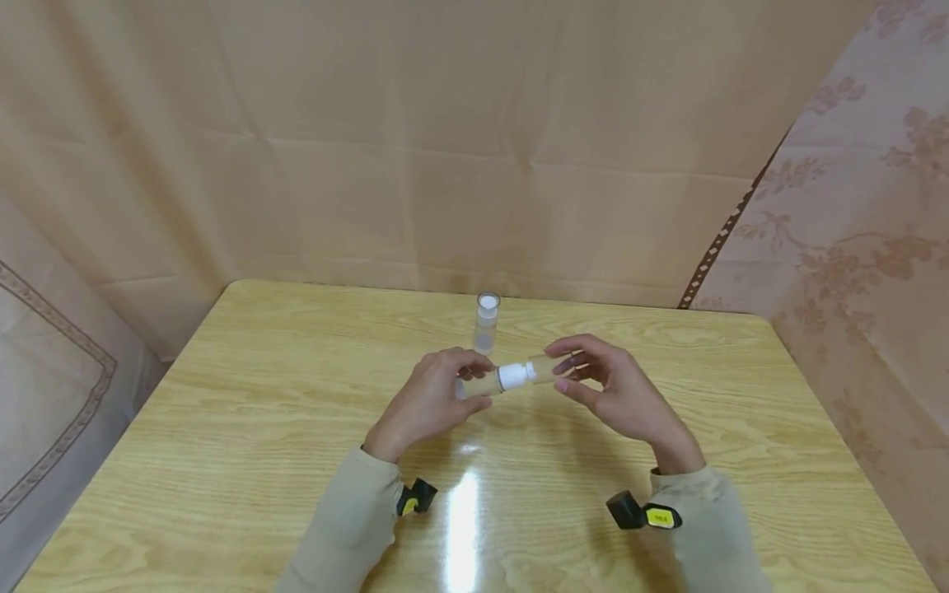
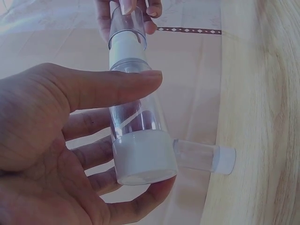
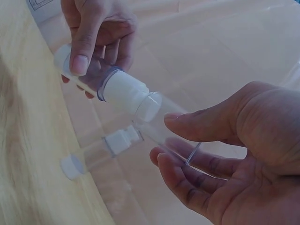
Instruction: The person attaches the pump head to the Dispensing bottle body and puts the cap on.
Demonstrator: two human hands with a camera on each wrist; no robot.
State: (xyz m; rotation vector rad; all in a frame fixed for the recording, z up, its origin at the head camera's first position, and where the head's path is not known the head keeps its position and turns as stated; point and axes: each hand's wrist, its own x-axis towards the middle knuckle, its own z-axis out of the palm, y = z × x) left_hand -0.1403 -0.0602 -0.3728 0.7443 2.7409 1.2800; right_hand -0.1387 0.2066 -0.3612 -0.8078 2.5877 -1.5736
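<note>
A clear pump bottle point(image 2: 140, 117) with a white base and a white pump top point(image 3: 125, 91) lies in the grip of my left hand point(image 1: 433, 391), thumb on one side and fingers on the other. It is held tilted above the table, pump end toward the right. My right hand point(image 1: 611, 387) pinches a clear cylindrical cap point(image 3: 164, 124) between thumb and fingers. The cap's rim is at the tip of the pump top, in line with the bottle. A second clear bottle point(image 1: 485, 325) with white parts stands upright on the table behind my hands.
The wooden table point(image 1: 296, 428) has a bright glare patch in front. A beige cloth point(image 1: 445, 165) hangs along its back edge, and patterned cloth point(image 1: 853, 247) hangs at the right. Both wrists carry small black cameras.
</note>
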